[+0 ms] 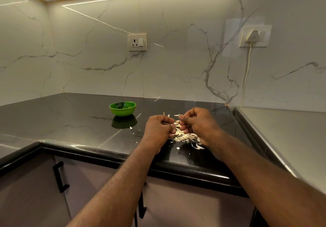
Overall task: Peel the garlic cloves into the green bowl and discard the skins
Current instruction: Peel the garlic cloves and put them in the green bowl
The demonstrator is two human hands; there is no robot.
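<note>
Both hands, left and right, are hovering close together over a loose pile of papery, off-white skins lying on the glossy dark table. The right fingers are curling tightly, pinching a small pale piece; clove or skin, I cannot tell. The left fingers are curling inward too, their contents hidden. The round, shiny green bowl is sitting apart, back-left.

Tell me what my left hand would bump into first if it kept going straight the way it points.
Most likely the right hand. The left hand points forward and to the right, and the right hand sits just ahead of it, over the garlic skins. Depth is unclear.
</note>
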